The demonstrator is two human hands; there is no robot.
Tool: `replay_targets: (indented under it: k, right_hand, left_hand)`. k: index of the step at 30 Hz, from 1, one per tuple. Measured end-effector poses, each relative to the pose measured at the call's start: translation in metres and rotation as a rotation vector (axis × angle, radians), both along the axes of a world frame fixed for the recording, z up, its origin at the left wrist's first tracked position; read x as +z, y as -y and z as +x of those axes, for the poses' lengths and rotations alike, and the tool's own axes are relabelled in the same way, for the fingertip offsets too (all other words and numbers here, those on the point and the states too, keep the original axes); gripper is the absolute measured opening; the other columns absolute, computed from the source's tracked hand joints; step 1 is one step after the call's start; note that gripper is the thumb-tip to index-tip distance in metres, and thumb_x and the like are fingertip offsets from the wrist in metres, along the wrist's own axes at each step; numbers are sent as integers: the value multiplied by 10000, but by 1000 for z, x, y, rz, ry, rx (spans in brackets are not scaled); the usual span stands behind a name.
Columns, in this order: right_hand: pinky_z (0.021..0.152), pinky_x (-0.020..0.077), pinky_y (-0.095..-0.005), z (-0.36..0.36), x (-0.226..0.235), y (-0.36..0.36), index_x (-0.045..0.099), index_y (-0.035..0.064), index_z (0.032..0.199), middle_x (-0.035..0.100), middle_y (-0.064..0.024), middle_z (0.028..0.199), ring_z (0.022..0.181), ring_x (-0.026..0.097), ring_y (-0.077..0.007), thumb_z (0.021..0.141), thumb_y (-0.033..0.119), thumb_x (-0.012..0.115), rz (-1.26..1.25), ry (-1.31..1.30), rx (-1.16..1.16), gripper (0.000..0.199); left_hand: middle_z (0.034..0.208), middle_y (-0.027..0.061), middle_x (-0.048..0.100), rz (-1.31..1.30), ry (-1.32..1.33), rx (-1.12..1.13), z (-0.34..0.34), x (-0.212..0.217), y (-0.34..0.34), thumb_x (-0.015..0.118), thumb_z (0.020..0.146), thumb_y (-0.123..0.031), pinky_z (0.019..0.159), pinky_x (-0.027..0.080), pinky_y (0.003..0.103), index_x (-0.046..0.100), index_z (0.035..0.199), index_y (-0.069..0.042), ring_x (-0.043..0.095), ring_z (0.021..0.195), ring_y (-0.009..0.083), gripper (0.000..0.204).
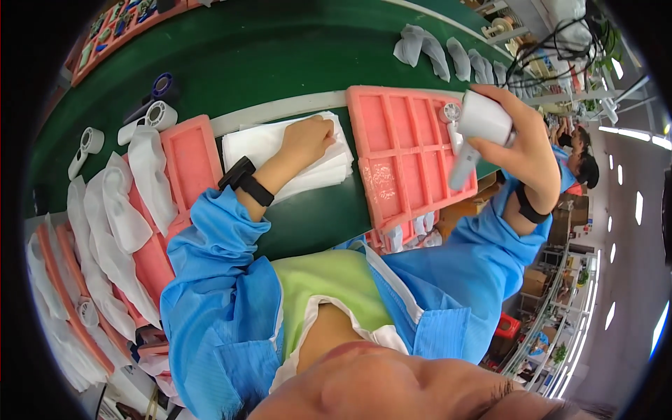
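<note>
Fingers of the left hand (308, 138) are pressing, curled, on the stack of white pouches (329, 168) lying on the green table (280, 63), while the right hand (521, 136) is gripping a white handheld dryer (479, 126) above the pink tray (402, 150).

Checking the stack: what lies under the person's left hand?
The left hand rests on a stack of white folded bags on the green belt. Anything beneath the stack is hidden.
</note>
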State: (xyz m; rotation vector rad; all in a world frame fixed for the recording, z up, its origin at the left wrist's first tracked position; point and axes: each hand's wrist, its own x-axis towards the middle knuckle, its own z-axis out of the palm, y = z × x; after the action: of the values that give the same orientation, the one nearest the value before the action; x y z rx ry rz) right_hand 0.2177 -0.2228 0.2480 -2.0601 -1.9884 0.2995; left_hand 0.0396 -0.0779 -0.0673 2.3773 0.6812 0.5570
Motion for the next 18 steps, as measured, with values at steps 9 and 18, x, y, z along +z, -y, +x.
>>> replay_targets:
  k: [9, 18]
  right_hand:
    - [798, 499, -286, -24, -110, -156, 594, 13, 1205, 648, -83, 1001, 898, 615, -145, 662, 91, 740, 400, -150, 185, 567]
    - [808, 488, -295, 18, -184, -184, 559, -45, 1175, 623, -114, 1019, 882, 614, -186, 546, 158, 732, 540, -1017, -102, 683]
  left_hand:
    - [744, 70, 664, -625, 362, -129, -42, 40, -46, 732, 807, -216, 561, 453, 306, 672, 847, -49, 584, 598, 171, 181]
    - [726, 24, 615, -568, 527, 159, -55, 73, -93, 711, 851, -117, 504, 368, 228, 657, 851, -22, 468, 552, 72, 109]
